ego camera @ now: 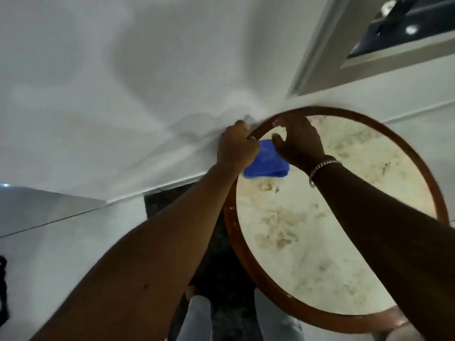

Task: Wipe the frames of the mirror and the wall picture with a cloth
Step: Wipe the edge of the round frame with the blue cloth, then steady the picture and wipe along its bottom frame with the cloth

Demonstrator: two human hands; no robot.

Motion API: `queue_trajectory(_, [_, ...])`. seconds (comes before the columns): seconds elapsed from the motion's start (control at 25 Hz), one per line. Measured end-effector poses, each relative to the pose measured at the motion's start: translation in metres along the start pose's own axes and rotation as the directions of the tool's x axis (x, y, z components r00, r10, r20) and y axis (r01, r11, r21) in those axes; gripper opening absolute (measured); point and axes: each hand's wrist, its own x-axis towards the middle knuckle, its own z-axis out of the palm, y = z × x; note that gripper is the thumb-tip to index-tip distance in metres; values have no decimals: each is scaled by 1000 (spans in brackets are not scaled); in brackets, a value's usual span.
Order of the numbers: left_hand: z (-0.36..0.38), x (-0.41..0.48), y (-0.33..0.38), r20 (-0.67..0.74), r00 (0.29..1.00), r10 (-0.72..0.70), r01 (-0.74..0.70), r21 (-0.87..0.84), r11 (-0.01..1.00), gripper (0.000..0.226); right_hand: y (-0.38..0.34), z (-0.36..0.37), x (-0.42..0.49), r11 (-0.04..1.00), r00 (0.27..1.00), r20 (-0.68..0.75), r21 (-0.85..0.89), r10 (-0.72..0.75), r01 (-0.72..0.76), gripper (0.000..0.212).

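A round mirror with a brown wooden frame [416, 153] fills the right half of the view; its glass reflects a mottled cream surface. My left hand [235, 148] grips the frame at its upper left edge, and a blue cloth [267, 161] hangs from that hand over the glass. My right hand [299, 141], with a silver bracelet on its wrist, holds the top of the frame from the front, fingers curled over the rim. A wall picture with a pale frame [317, 57] hangs at the upper right, showing a dark image.
A white wall [123, 82] lies behind the mirror, with a white baseboard [172, 183] below it. A dark speckled floor strip [167, 200] and pale glossy tiles [49, 217] run below. My legs in light jeans [197, 321] appear at the bottom.
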Motion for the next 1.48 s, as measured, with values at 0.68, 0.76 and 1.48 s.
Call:
queue_trajectory(0.68, [-28,-3,32,-348,937,-43,-116,-424,898,46,-32,-14,0,922,969,-229,387,97,-1,38])
queue_trajectory(0.76, [-63,-10,65,-445,895,8,-237,-461,855,46,-62,-49,7,899,934,-357,420,36,125,39])
queue_trajectory(1.48, [-454,-125,361,-827,103,552,-916,138,378,44,-370,-443,40,639,108,-930,-154,-351,754,36])
